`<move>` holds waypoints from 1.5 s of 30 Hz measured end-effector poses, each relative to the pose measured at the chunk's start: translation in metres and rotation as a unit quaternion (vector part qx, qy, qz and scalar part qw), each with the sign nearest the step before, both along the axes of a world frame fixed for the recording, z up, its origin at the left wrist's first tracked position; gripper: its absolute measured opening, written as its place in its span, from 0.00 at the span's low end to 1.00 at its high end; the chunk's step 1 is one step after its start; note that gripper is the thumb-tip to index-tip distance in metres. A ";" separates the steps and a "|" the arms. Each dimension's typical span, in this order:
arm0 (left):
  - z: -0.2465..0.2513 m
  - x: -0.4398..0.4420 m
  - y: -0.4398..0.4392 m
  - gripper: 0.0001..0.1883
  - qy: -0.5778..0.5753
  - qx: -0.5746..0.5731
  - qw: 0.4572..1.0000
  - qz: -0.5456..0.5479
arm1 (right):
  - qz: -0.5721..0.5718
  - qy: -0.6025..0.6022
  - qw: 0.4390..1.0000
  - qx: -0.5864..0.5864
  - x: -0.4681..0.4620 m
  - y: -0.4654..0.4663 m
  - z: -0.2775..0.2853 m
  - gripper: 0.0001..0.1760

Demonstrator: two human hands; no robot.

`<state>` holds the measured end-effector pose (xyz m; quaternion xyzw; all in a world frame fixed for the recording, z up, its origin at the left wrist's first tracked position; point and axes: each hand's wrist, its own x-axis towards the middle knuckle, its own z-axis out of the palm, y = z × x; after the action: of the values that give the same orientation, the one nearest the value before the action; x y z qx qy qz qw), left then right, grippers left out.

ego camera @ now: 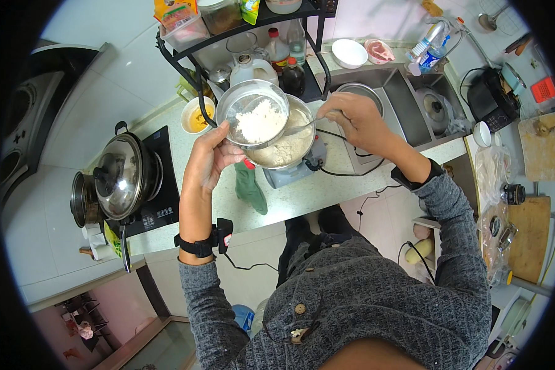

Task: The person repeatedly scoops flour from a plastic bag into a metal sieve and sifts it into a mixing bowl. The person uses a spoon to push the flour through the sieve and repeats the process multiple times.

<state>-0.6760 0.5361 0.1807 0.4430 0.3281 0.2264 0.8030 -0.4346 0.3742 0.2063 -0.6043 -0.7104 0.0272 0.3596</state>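
Observation:
My left hand (210,157) grips the rim of a round metal bowl (227,102) that holds white flour (261,121). This bowl is tilted and overlaps a larger metal bowl (312,121), which has pale flour (280,153) in it. Between finger and thumb, my right hand (358,121) holds a thin metal utensil (300,128). Its tip is over the larger bowl at the flour; whether it is a spoon or a fork is unclear. Beneath the larger bowl is a grey appliance (284,176). A green cloth (250,189) lies just below the bowls.
A lidded pan (120,175) stands on the black cooktop (164,222) at left. A small bowl of yellow liquid (189,115) sits beside the black rack (180,55) of bottles. At right are the sink (397,97) and a black cable (351,174) across the counter.

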 end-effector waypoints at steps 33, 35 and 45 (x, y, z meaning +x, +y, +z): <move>-0.007 0.005 -0.001 0.18 -0.005 -0.014 1.000 0.006 | -0.045 0.252 0.950 -0.180 0.005 0.026 -0.026 0.10; -0.007 0.007 -0.001 0.18 -0.004 -0.010 1.000 0.012 | -0.079 0.273 0.935 -0.210 0.005 0.025 -0.028 0.11; 0.000 0.006 -0.001 0.18 0.021 0.022 0.999 0.016 | -0.121 0.530 0.793 -0.273 0.013 0.022 -0.030 0.11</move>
<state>-0.6700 0.5351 0.1811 0.4601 0.3471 0.2370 0.7821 -0.4213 0.3958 0.1763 -0.6492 -0.2924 0.4924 0.5006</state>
